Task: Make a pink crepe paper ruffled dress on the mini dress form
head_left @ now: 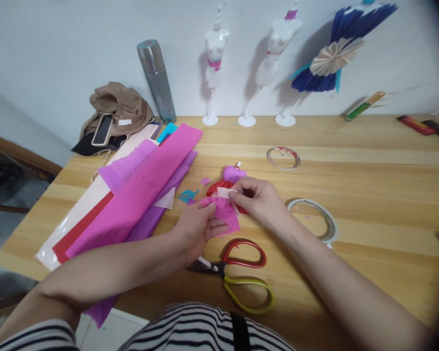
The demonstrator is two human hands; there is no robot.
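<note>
While my left hand (199,226) pinches the crumpled magenta tissue-paper piece (225,214) at frame centre, my right hand (258,197) pinches a small white tape strip (225,192) — taping, I judge — pressing it down needs care.

A home craft corner — a plain wooden table (369,146) pushed against a white wall. Behind the table, small white dress-form mannequins (215,63) stand in a row; on its left part lie sheets of crepe paper (139,195), with scissors (237,273) and tape rolls (283,158) nearer the middle — paper dressmaking gear.
</note>
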